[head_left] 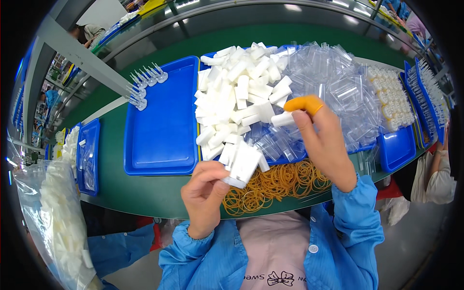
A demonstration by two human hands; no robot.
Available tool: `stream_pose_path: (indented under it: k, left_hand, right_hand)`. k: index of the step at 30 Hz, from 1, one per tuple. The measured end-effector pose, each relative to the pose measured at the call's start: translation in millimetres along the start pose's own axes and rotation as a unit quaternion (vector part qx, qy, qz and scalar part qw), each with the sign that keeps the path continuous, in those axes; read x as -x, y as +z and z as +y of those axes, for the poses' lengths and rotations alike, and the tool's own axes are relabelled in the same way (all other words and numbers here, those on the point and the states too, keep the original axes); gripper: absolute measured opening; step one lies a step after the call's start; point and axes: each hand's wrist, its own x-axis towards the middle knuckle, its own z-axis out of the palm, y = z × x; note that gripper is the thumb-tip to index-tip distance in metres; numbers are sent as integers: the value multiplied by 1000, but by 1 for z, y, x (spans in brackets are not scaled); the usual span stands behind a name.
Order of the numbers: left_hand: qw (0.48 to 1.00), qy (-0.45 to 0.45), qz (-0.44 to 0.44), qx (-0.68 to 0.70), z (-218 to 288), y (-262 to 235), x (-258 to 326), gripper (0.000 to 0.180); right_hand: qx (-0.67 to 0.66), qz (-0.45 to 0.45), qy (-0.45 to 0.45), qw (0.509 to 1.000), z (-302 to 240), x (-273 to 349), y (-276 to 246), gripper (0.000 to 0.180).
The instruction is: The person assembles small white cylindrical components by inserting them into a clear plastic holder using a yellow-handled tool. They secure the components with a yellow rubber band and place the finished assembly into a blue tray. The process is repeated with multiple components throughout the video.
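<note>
My left hand [203,193] is closed, thumb and fingers pinching a bright white foam block [245,162] at its near corner. Glare washes out its surface, so I cannot tell whether it is one piece or several. My right hand [328,145], wearing an orange finger cot [305,103] on the index finger, grips a small white foam cylinder [282,120] between thumb and index. That cylinder is at the border between a heap of white foam pieces [241,79] and a heap of clear plastic sleeves [333,82]. Orange-brown rubber bands [275,186] lie below both hands.
A blue tray [162,130] stands left, with white stemmed parts [145,79] at its far corner. Right are banded clear bundles [391,99] and another blue tray [397,147]. A plastic bag of foam [55,212] stands lower left; a person's arm [437,174] shows at right.
</note>
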Motion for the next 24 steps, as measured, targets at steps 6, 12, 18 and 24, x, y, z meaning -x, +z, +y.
stream_pose_path:
  k: [6,12,18,24]
  left_hand:
    - [992,50,-84,-78,11,9,1,13]
    - [982,67,-127,-125,12,12,-1,18]
    - [973,77,-159,-150,13,10,-4,22]
    - [968,121,-102,-194,16,21,-6,23]
  right_hand:
    - [-284,-79,159,942,-8,0,-16,24]
    - [-296,-112,134,939,-4,2,-13,24]
    - [-286,-134,129,940,-5,-1,-18,23]
    - [-236,-157,99,954,-27,14,-8,16]
